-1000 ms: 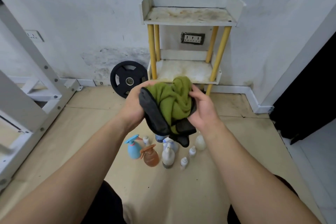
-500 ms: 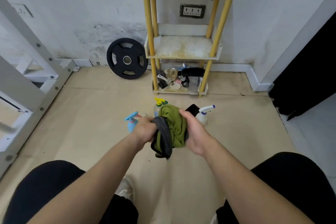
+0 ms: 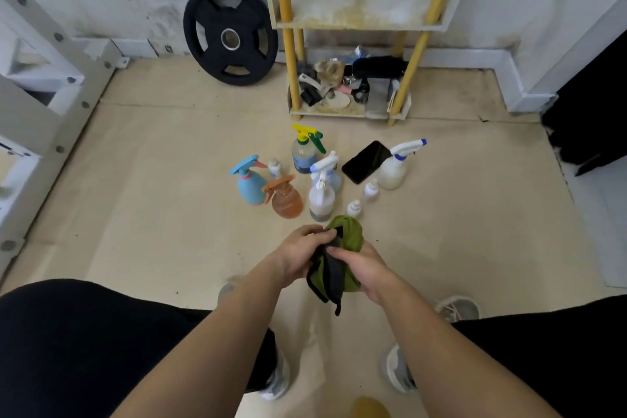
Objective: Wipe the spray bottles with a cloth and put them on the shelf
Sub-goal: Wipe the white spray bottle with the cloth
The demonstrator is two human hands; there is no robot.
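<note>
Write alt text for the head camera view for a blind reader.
A person's left hand and right hand grip a bunched green cloth over the floor. Ahead, spray bottles and a black phone sit before a yellow-legged shelf.

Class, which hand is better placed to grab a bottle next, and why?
Probably the left hand: it pinches the cloth by an edge, nearest the orange bottle; the right hand cups the bulk.

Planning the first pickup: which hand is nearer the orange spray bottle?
Left. The left hand sits just short of the orange spray bottle; the right hand is farther off to its right. Both grip the cloth.
</note>
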